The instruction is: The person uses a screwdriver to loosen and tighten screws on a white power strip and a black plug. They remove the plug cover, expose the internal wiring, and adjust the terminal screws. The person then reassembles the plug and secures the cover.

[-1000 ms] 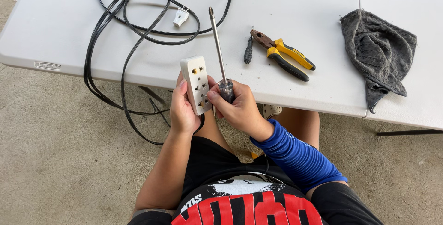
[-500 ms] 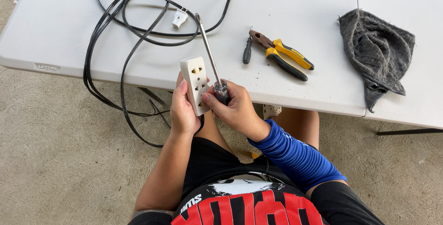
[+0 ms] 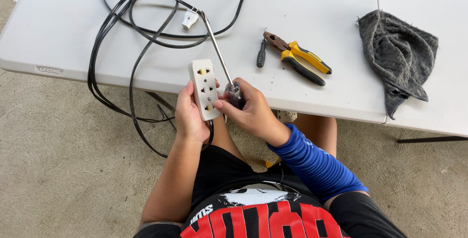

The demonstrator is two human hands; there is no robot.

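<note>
The left hand wraps its fingers around the white power strip, held upright just off the table's near edge. The right hand grips the screwdriver by its handle, thumb touching the strip's side. Since the earlier frames the shaft has tilted further left, its tip now near the white plug. A small grey embossed label sits on the table's near edge, at the left.
</note>
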